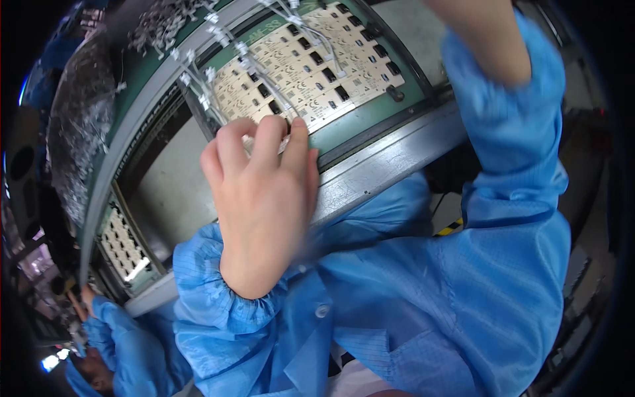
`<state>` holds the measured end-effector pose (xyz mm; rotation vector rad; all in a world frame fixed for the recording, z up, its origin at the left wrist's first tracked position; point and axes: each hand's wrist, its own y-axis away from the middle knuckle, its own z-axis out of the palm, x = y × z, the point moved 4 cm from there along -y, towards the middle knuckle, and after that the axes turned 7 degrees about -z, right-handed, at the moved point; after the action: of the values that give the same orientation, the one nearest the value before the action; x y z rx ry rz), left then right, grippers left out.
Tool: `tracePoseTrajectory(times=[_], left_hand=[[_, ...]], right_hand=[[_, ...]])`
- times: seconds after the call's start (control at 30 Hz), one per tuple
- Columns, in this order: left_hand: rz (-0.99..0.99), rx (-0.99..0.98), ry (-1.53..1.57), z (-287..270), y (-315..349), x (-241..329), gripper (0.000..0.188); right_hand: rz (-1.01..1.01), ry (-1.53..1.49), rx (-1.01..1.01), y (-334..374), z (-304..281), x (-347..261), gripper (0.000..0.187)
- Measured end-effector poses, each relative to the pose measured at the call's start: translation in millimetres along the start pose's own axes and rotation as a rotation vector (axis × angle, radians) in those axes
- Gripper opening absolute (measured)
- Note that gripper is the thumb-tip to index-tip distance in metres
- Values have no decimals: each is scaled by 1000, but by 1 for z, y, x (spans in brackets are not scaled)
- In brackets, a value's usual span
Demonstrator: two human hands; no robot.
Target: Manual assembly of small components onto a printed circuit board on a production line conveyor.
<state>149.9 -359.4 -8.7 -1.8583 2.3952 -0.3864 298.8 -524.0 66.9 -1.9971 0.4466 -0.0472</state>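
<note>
My left hand (263,178) reaches over the near left corner of a panel of cream circuit boards (357,73), back of the hand up. Its fingers are bent and closed on white cable connectors (248,143), bits of which show between the fingers; the fingertips are partly hidden. Black components stand in rows on the boards, and several white cables with plugs (264,69) lie across them. A green fixture with a dark frame (410,109) surrounds the panel. Of my right arm only the bare forearm (493,40) and blue sleeve show; the hand is beyond the top edge.
A metal rail (390,159) runs along the near side of the line. White-plugged cables (165,26) are heaped at the back left, near a clear plastic bag (83,119). Another board panel (122,245) lies further left, near a co-worker in blue (142,351).
</note>
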Motion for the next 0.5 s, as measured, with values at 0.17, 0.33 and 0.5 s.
tracePoseTrajectory(times=[0.17, 0.33, 0.5], left_hand=[[-37, 76, 219, 6, -3, -20, 25], [-63, 244, 529, 10, -6, -36, 21], [-84, 339, 609, 11, -8, -41, 22]], right_hand=[[211, 118, -359, 73, -5, -29, 16], [-18, 247, -493, 93, 9, -49, 18], [104, 106, -667, 103, 15, -52, 17]])
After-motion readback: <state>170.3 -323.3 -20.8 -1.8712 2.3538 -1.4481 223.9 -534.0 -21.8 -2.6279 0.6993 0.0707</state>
